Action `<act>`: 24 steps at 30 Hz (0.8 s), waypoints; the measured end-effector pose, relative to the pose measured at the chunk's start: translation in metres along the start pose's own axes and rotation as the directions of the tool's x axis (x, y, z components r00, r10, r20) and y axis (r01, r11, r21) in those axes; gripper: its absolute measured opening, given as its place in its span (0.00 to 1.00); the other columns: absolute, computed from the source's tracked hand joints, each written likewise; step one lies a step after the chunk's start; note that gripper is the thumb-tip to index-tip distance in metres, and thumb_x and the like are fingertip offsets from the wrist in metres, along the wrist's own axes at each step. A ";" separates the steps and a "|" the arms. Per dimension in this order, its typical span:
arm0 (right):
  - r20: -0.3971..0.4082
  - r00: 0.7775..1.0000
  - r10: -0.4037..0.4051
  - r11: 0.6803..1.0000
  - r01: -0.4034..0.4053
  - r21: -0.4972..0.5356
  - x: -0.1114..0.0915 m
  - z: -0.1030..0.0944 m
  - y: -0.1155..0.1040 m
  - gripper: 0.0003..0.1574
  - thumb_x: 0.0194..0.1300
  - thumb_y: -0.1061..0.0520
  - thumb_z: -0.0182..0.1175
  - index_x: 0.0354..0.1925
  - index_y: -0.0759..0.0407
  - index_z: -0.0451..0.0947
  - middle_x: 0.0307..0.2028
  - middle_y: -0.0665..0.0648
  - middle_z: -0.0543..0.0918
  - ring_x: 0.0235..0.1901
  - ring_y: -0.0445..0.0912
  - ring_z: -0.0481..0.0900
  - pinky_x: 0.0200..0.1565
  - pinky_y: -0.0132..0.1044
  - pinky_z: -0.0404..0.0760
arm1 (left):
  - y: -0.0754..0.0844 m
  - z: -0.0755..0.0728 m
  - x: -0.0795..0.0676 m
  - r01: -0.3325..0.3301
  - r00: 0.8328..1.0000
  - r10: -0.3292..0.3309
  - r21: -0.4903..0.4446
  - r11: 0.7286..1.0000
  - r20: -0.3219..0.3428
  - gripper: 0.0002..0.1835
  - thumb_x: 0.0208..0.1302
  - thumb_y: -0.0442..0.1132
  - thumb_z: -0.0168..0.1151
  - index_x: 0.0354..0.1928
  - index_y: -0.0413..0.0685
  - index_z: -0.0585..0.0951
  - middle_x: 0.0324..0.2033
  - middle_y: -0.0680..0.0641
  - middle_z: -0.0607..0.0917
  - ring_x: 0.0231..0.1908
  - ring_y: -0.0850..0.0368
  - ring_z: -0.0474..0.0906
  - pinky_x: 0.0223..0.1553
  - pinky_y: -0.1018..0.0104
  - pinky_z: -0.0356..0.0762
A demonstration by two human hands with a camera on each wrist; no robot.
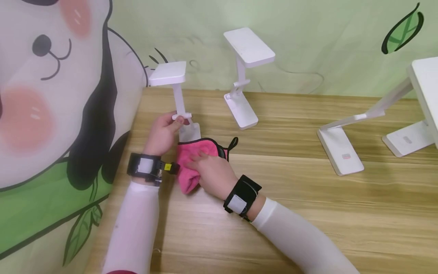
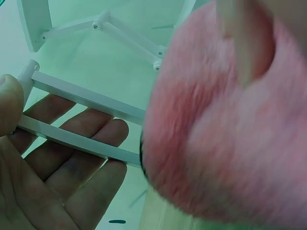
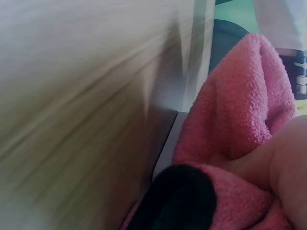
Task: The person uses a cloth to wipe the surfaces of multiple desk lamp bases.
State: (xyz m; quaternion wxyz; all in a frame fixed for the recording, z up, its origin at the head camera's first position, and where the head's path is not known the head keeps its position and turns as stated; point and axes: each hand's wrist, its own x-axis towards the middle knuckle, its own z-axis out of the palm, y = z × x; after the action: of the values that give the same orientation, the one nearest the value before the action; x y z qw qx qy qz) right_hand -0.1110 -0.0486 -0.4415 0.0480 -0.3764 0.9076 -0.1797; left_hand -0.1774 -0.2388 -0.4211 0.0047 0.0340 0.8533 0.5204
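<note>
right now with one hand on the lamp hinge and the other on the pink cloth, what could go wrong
The left hand only pinches the nearest lamp at its thin hinge, so a hard push from the pink cloth on the base could tip or fold it. The right hand presses the cloth near the table's left edge, so the lamp might slide off. The cloth's black loop could snag.
</note>
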 end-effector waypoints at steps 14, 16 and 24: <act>-0.122 0.990 0.063 0.997 -0.067 -0.030 0.046 0.008 0.013 0.23 0.64 0.58 0.63 0.57 0.45 0.81 0.57 0.49 0.81 0.50 0.47 0.79 0.38 0.47 0.84 | -0.001 0.003 0.001 -0.024 0.999 0.021 -0.095 0.995 -0.024 0.15 0.75 0.42 0.54 0.50 0.40 0.83 0.44 0.41 0.85 0.49 0.53 0.77 0.57 0.49 0.70; -0.126 0.990 0.059 0.998 -0.061 -0.013 0.042 0.009 0.013 0.22 0.66 0.59 0.61 0.57 0.45 0.80 0.56 0.50 0.82 0.49 0.48 0.80 0.38 0.46 0.83 | -0.002 0.003 0.002 -0.024 0.999 0.022 -0.095 0.995 -0.025 0.15 0.75 0.43 0.54 0.50 0.41 0.83 0.44 0.41 0.85 0.50 0.53 0.76 0.57 0.49 0.70; -0.018 0.999 0.048 0.997 -0.049 -0.059 0.003 0.004 -0.004 0.26 0.71 0.61 0.56 0.64 0.44 0.76 0.64 0.53 0.75 0.65 0.51 0.67 0.38 0.45 0.85 | -0.004 0.003 -0.001 -0.024 0.999 0.024 -0.019 1.000 -0.043 0.18 0.76 0.48 0.52 0.50 0.42 0.83 0.46 0.43 0.86 0.46 0.52 0.74 0.50 0.49 0.70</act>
State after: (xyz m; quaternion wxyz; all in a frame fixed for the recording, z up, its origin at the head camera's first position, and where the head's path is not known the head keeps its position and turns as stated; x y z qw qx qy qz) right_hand -0.1096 -0.0541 -0.4442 0.0335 -0.3539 0.9218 -0.1546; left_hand -0.1769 -0.2376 -0.4257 -0.0193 0.0332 0.8476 0.5293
